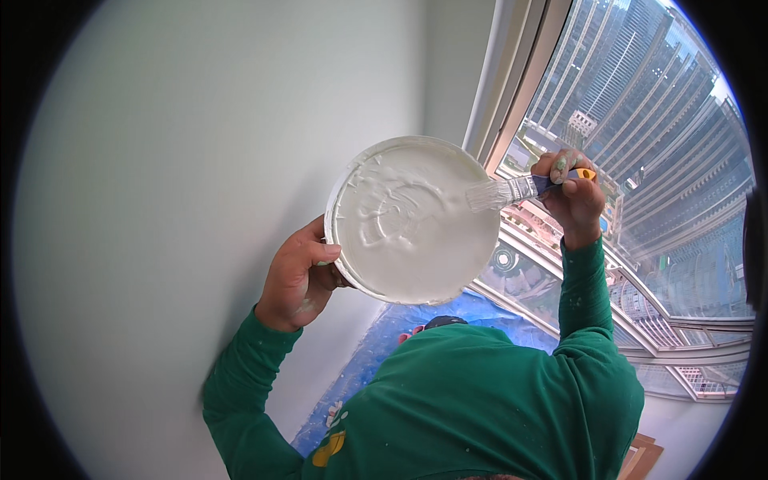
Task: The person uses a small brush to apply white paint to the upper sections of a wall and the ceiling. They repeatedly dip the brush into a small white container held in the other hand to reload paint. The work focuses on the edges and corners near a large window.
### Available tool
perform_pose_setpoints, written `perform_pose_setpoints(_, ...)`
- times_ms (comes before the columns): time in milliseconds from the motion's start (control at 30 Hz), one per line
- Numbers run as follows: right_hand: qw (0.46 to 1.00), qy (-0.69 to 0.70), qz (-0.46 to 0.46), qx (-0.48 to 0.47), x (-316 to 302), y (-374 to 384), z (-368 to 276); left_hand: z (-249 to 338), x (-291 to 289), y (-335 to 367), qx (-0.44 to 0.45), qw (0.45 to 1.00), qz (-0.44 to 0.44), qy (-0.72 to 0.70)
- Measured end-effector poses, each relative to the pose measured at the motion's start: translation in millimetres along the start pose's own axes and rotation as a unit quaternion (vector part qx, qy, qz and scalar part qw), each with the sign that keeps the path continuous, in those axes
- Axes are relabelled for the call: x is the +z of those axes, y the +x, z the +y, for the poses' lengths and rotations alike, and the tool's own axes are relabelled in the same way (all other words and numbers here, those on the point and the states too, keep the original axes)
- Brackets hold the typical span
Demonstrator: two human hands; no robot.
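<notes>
A round white bucket point(330, 220) is held up in front of me, full of off-white paint point(424, 248) with swirled ridges on its surface. My left hand point(294, 276) grips its left side, thumb on the rim and the other fingers mostly hidden behind. In my right hand point(578, 196) is a paintbrush point(518, 190), its blue and yellow handle pinched between thumb and fingers. The paint-coated bristles point left and lie over the bucket's right rim; whether they touch the paint I cannot tell. Dried paint spots mark the fingers of both hands.
A pale wall point(176, 200) runs close along my left side. To the right stands a large window point(640, 176) with a metal frame point(528, 76), high buildings beyond. Blue plastic sheeting point(356, 372) covers the floor below. Brown flat pieces point(642, 458) lie at lower right.
</notes>
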State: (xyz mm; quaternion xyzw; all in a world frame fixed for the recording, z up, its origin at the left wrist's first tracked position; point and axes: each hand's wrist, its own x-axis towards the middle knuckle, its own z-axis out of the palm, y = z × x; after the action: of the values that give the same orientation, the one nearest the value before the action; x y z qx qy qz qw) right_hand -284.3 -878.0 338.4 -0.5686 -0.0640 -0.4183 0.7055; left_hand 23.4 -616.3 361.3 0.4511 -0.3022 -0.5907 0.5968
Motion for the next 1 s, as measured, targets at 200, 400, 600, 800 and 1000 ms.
perform_pose_setpoints(200, 1.0, -0.024, 0.019, -0.005, -13.0, 1.5, -13.5, 13.5, -7.4, 0.3, 0.017, 1.0, -0.008, 0.007)
perform_pose_setpoints(400, 0.993, 0.042, 0.109, 0.012, -17.9, -10.0, 6.5, 0.2, 10.8, -14.7, 0.04, 0.999, -0.004, -0.004)
perform_pose_setpoints(600, 0.987, 0.121, 0.031, -0.1, -5.1, 29.8, -19.3, -2.9, 0.7, -3.4, 0.028, 0.995, -0.089, 0.028)
perform_pose_setpoints(800, 0.963, 0.035, -0.112, -0.244, 152.5, 179.4, -77.1, -2.2, -14.2, 10.2, 0.006, 0.995, -0.058, 0.08)
perform_pose_setpoints(1000, 0.899, 0.061, -0.082, -0.425, 343.7, 296.5, -157.3, 18.0, 7.0, -10.8, 0.015, 0.991, -0.053, 0.119)
